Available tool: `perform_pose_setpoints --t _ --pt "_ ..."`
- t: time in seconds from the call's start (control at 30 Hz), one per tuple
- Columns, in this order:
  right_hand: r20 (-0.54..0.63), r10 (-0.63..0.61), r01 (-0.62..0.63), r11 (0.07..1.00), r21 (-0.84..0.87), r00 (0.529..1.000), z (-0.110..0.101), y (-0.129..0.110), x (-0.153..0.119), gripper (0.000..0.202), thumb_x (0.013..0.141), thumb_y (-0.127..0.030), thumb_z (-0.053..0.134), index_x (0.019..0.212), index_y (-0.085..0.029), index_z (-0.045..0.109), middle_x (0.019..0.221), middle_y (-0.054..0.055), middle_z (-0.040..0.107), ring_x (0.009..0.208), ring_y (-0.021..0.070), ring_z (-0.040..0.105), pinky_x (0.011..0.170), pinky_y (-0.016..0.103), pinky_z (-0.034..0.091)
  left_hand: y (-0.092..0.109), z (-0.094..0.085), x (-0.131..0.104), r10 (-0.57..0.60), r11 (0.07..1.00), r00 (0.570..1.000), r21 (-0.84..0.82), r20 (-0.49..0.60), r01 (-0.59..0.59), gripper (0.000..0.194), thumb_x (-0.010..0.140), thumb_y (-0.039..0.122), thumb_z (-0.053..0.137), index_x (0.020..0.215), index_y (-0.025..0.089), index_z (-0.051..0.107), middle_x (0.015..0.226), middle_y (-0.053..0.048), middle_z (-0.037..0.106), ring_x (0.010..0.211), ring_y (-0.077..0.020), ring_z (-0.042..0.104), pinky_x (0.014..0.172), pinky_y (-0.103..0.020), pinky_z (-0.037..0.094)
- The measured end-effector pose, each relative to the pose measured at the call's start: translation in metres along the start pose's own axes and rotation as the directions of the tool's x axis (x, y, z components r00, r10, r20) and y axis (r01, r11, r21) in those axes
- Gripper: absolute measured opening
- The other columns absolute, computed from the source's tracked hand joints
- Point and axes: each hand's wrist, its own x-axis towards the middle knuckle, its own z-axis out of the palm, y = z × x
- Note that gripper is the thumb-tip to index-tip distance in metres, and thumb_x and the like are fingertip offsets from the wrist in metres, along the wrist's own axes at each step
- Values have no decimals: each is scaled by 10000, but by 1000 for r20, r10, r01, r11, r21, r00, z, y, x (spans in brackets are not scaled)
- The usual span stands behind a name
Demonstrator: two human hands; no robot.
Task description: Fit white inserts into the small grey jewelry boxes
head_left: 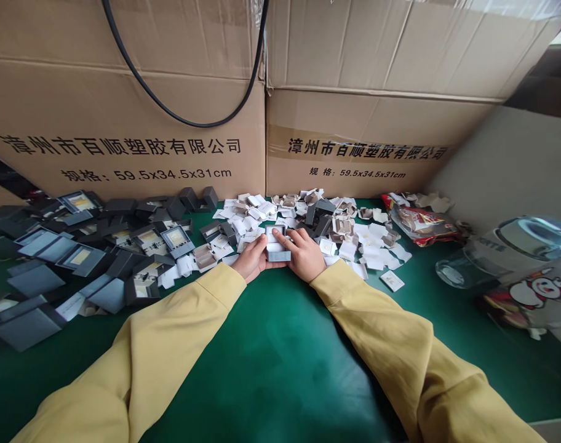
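Observation:
Both hands meet around a small open grey box (278, 255) with a white inside, held over the green table near the middle. My left hand (253, 258) grips the box's left side, thumb up along its edge. On the right side, my right hand (305, 253) holds the box too, with a finger reaching over its white interior. White papers and small cardboard pieces (247, 212) lie just beyond the hands. Many dark grey boxes (119, 264), some open with pale inserts, are heaped to the left.
Large cardboard cartons (170, 123) stand along the back of the green table (262, 369). A black cable (206, 125) hangs before them. To the right are more paper scraps (373, 240), a red snack bag (414, 221) and a clear plastic container (469, 258) lying on its side.

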Motion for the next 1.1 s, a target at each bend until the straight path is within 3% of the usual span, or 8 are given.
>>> perform_pose_setpoints --t 0.2,0.37,0.5,0.63,0.73,0.83,0.97,1.1 --pt "-170 -31 65 978 200 985 2 -2 -1 375 833 -108 383 1148 -253 525 1111 68 523 925 183 458 772 312 452 -5 5 1 204 979 972 40 -119 -201 275 759 338 595 944 134 591 864 -79 671 878 -219 625 813 -361 488" --pt "-289 82 2 960 279 954 7 0 -1 164 853 -185 405 772 -185 547 969 94 539 883 176 482 704 297 443 0 1 4 200 978 951 -15 -236 -209 322 793 392 536 967 122 551 808 -99 671 751 -198 641 681 -342 520" --pt "-164 15 12 986 168 986 9 0 -2 270 837 -143 413 581 -185 489 851 63 561 802 153 476 622 246 391 3 -4 5 210 969 940 -69 -268 -236 322 804 416 509 906 113 541 798 -107 665 733 -177 636 620 -302 524" --pt "97 -14 9 999 51 995 7 -7 -6 247 870 -203 381 698 -192 557 802 45 601 709 136 517 552 233 340 3 -7 6 206 964 940 -110 -273 -244 320 813 418 494 890 111 541 805 -111 662 763 -174 636 647 -295 525" --pt "333 15 -9 1000 -21 943 1 -13 -6 272 904 -293 327 837 -208 577 725 37 631 599 141 546 517 239 323 3 -8 7 195 963 941 -126 -277 -237 323 810 426 495 887 116 543 803 -108 662 767 -173 636 664 -298 521" --pt "488 14 21 998 -66 873 -6 -16 -2 262 900 -292 329 908 -204 575 711 61 658 611 173 595 530 255 347 4 -8 7 191 964 940 -128 -284 -234 316 811 424 494 887 121 540 809 -109 663 781 -175 634 672 -301 517" --pt "538 10 44 995 -88 843 -10 -19 2 215 874 -247 369 936 -202 570 759 73 675 641 194 623 543 262 365 4 -6 7 191 964 940 -128 -283 -235 319 812 422 491 898 118 539 814 -110 661 774 -172 631 669 -296 511" --pt "468 53 -17 997 -81 882 -6 -21 -2 250 898 -287 333 870 -200 565 732 49 663 603 161 598 515 243 328 4 -6 7 183 963 942 -141 -281 -229 310 814 421 487 880 123 541 804 -101 658 781 -170 629 662 -286 508"
